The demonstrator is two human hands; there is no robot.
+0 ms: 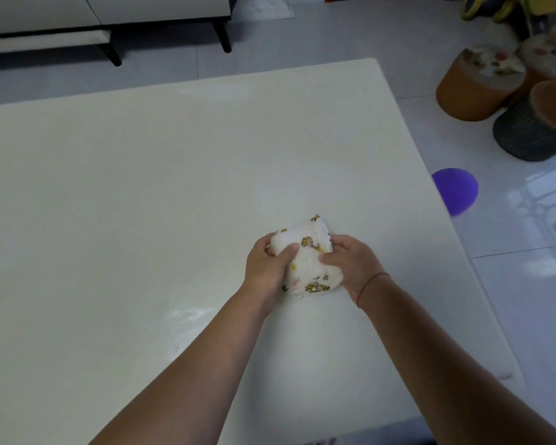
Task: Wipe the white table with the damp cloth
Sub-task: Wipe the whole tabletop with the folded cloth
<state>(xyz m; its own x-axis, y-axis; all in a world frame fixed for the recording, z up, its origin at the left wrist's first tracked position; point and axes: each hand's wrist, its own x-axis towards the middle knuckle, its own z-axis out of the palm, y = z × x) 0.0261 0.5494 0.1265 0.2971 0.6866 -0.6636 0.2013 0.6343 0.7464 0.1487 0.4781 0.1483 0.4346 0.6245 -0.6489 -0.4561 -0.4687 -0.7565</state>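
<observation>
The white table (142,187) fills most of the head view. A bunched white cloth (308,261) with small yellow prints rests on its right part. My left hand (267,268) grips the cloth's left side, thumb on top. My right hand (353,264) grips its right side, a thin cord around the wrist. Both hands press the cloth between them, right on the tabletop. Faint pale smears (187,316) show on the surface near my left forearm.
The table's right edge (443,200) runs close beside the hands. On the tiled floor beyond it lie a purple balloon (456,191) and several round stools (482,88). A low cabinet with dark legs (109,24) stands past the table's far edge.
</observation>
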